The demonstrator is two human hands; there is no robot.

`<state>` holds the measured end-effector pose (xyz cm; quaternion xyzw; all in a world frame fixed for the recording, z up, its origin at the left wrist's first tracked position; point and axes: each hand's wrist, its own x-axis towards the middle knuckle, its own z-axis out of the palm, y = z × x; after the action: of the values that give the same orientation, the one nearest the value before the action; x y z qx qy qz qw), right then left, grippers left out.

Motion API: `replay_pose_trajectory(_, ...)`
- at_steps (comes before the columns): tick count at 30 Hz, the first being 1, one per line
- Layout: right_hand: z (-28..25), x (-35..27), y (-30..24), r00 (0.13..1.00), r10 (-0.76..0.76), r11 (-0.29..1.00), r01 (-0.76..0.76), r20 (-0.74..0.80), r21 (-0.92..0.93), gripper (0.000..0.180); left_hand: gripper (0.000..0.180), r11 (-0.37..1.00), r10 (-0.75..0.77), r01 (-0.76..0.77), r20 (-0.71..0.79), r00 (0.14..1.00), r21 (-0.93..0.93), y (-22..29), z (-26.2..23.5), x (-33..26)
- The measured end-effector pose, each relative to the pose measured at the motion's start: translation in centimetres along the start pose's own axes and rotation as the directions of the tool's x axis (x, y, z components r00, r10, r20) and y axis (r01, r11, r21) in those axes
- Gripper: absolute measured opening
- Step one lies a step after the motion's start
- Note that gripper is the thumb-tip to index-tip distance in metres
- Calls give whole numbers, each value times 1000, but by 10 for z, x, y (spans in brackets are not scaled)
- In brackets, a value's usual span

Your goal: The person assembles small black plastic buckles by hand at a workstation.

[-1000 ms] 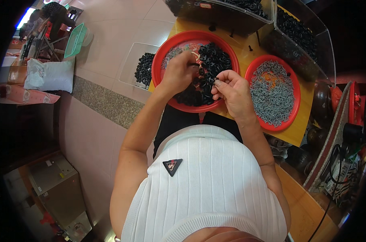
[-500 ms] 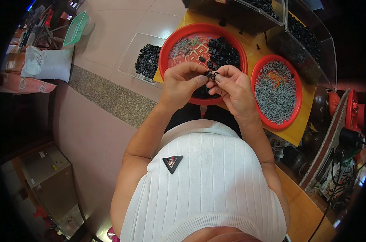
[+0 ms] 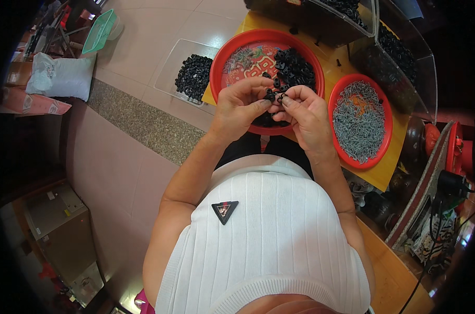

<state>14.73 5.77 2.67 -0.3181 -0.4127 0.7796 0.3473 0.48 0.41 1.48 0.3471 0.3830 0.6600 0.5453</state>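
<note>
Both hands meet over the near part of a large round red tray [image 3: 214, 78]. My left hand [image 3: 237, 111] pinches a small black plastic part [image 3: 269, 96] between thumb and forefinger. Close beside it, my right hand [image 3: 309, 118] has a small black ring-like piece [image 3: 281, 98] at its fingertips. The exact shape of both pieces is partly covered by fingers. Behind the hands, a heap of black plastic parts [image 3: 296, 68] fills the tray's right side. Loose grey screws [image 3: 242, 58] lie on its patterned left side. More black parts show beneath my hands.
A smaller red tray [image 3: 388, 112] full of grey screws [image 3: 358, 131] stands at right on the yellow board [image 3: 399, 125]. At left, a clear plastic box [image 3: 167, 68] holds small black pieces [image 3: 193, 76]. Clear bins [image 3: 347, 34] of black parts stand behind. A white sack [image 3: 67, 78] lies far left.
The two black pieces, close together before, now show a small gap between them at my fingertips. The view has shifted slightly; both hands remain over the tray.
</note>
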Motion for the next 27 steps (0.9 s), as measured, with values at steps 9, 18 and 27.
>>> replay_pose_trajectory(9, 1, 1, -2, 999, -22, 1000, 22, -38, -1, 8, 16, 980, -114, 127, -90, 989, 152, -3, -7, -3)
replay_pose_trajectory(18, 6, 2, 3, 996, -62, 998, 64, -69, 27, 7, 13, 981, 7, -36, -150, 989, -190, -9, 3, -3)
replay_pose_trajectory(27, 2, 3, 1, 1000, -8, 1000, 9, -23, 18, 8, 26, 988, -100, 104, -34, 994, 118, 0, -2, -6)
